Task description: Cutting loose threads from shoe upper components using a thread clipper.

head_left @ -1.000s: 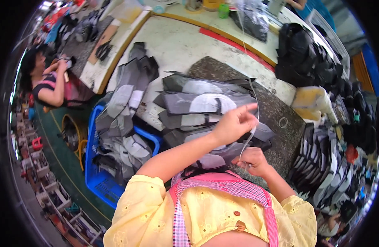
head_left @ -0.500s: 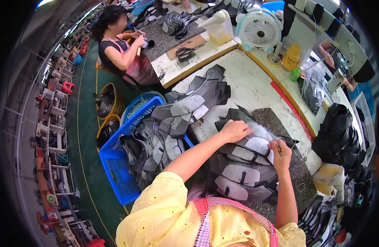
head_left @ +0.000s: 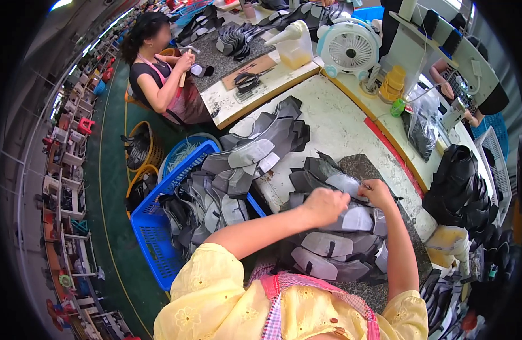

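Both hands are over a spread of overlapping dark grey shoe-upper pieces (head_left: 329, 243) with light grey patches, lying on a dark stone slab (head_left: 357, 165). My left hand (head_left: 327, 205) is closed, knuckles up, above the middle of the pieces. Its fingertips are turned away, so what they hold is hidden. Just to its right, my right hand (head_left: 378, 194) pinches with thumb and finger at the edge of a patched piece (head_left: 344, 184). Whether a small tool sits in that pinch is too small to tell.
A blue basket (head_left: 150, 238) of similar pieces stands at my left, with another stack (head_left: 249, 150) beyond it. A fan (head_left: 350, 51) and a glue container (head_left: 295, 50) stand farther off. Black pieces (head_left: 459, 187) are heaped at right. A co-worker (head_left: 159, 73) holds a hammer (head_left: 185, 65) across the table.
My left hand has lifted off the pieces and come nearer, its fingers now curled. My right hand has moved slightly away from me and left. The co-worker has raised the hammer.
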`<state>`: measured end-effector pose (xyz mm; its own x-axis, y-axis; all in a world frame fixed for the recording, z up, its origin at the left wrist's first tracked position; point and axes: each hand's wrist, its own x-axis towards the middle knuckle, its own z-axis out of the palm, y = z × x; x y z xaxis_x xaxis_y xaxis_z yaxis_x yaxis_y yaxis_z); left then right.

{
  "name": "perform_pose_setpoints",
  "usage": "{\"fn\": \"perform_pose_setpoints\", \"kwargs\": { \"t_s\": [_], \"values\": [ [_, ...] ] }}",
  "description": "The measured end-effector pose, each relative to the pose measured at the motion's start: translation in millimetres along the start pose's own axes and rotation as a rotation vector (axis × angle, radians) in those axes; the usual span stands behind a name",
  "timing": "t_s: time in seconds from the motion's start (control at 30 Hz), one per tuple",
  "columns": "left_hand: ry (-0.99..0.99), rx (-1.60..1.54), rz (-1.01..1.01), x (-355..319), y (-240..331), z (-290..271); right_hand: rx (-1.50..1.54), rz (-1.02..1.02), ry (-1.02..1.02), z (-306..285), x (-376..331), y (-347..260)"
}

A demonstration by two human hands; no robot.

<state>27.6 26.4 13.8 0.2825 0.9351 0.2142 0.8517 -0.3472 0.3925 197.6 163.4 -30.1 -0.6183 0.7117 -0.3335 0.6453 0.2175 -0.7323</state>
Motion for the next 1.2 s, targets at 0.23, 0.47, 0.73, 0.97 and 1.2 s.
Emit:
{"fn": "perform_pose_setpoints", "kwargs": {
  "t_s": [0.23, 0.47, 0.73, 0.97, 1.2],
  "values": [
    [0.0, -0.026, 0.331, -6, 85, -45, -0.142, -0.137, -0.102, -11, 9, 3],
    [-0.189, 0.043, -0.235, 6, -34, -2, 0.211, -0.054, 0.016, -27, -29, -28],
    [-0.186, 0.128, -0.073, -11, -1, 7, 0.298, -0.111, -0.336, 14, -15, -50],
    [0.112, 0.139, 0.04, -25, 38, -19, 0.053, -0.243, -0.428, 21, 13, -47],
    [-0.03, -0.13, 0.172, -35, 75, -44, -0.171, -0.242, -0.398, 24, 9, -47]
  ]
}}
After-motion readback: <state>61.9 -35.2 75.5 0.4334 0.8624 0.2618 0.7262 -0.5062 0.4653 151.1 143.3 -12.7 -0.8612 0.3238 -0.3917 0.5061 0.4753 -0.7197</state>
